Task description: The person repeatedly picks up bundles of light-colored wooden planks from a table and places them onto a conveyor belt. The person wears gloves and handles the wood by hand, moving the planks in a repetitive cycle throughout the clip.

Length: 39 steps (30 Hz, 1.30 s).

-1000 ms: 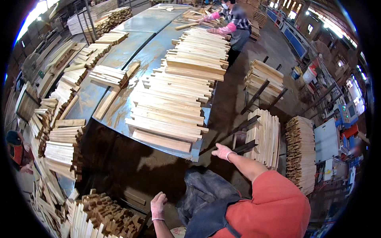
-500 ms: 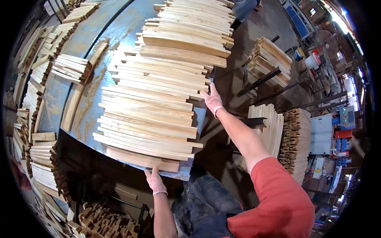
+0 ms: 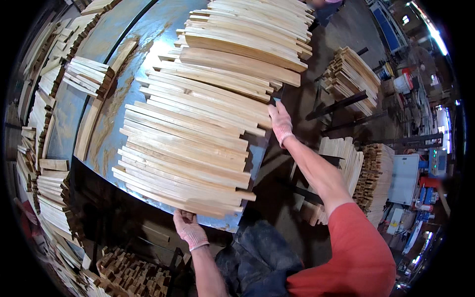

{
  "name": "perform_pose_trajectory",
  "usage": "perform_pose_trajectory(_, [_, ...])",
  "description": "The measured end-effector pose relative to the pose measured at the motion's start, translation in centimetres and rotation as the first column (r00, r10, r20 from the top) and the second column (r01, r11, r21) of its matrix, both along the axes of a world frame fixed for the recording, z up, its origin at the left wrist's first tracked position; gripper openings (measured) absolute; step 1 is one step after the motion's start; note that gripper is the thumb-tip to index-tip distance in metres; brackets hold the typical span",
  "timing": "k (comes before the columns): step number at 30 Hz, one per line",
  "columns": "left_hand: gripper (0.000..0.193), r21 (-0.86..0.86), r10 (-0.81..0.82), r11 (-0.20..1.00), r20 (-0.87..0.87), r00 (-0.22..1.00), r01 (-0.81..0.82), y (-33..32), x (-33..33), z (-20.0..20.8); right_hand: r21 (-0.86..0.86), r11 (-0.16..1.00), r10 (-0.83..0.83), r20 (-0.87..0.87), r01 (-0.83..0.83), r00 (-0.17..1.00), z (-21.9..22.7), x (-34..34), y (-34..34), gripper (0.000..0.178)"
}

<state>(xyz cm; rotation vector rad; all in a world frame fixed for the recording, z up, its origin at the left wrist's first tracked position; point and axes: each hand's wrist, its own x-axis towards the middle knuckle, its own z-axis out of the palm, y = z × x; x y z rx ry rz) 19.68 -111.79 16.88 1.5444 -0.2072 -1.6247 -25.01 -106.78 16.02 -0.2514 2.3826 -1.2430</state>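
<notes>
Pale wooden strips point(image 3: 185, 143) lie side by side in a long row on a blue-grey metal table point(image 3: 111, 171). At the table's front edge, my left hand point(image 3: 190, 229), in a pinkish-white glove, meets the nearest strip with bent fingers apart; the fingertips are partly shaded. My right hand point(image 3: 281, 123), gloved alike, lies with stretched fingers against the right-hand ends of the strips about halfway up the row. Neither hand is wrapped around a strip. Farther back, a wider board point(image 3: 240, 64) rests on top of more strips.
A small stack of strips point(image 3: 89, 74) and a long board point(image 3: 91, 126) lie on the table's left. Strips are stacked on racks point(image 3: 349, 81) to the right, beside black metal bars point(image 3: 336, 105). Cut wood pieces point(image 3: 133, 272) are piled below the table. Another person point(image 3: 326, 9) stands at the far end.
The nearest board, earlier sticking out in front of the row, now sits close against the other strips. Some strip ends near my right hand have shifted, and that hand appears slightly farther right.
</notes>
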Motion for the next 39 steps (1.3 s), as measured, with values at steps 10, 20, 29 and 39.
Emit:
perform_pose_trajectory(10, [0.023,-0.175,-0.152,0.953,0.429,0.89,0.248,-7.7,13.9,-5.3,0.148,0.696,0.711,-0.014,-0.702,0.703,-1.5,6.2,4.5,0.052])
perform_pose_trajectory(20, [0.049,-0.076,-0.141,0.987,-0.025,0.99,0.138,-9.6,13.2,-8.7,-0.4,0.808,0.54,0.206,-0.433,0.816,-6.2,7.0,-12.3,0.056])
perform_pose_trajectory(29, [0.026,0.027,-0.384,0.923,0.083,0.92,0.383,-7.0,19.3,-8.2,-0.311,0.852,0.514,0.647,-0.421,0.563,-2.8,11.9,-7.5,0.069])
perform_pose_trajectory(39, [0.014,0.116,-0.253,0.957,-0.123,0.96,0.267,0.9,21.4,-4.6,-0.241,0.834,0.515,0.665,-0.497,0.541,-0.7,14.2,-1.3,0.073])
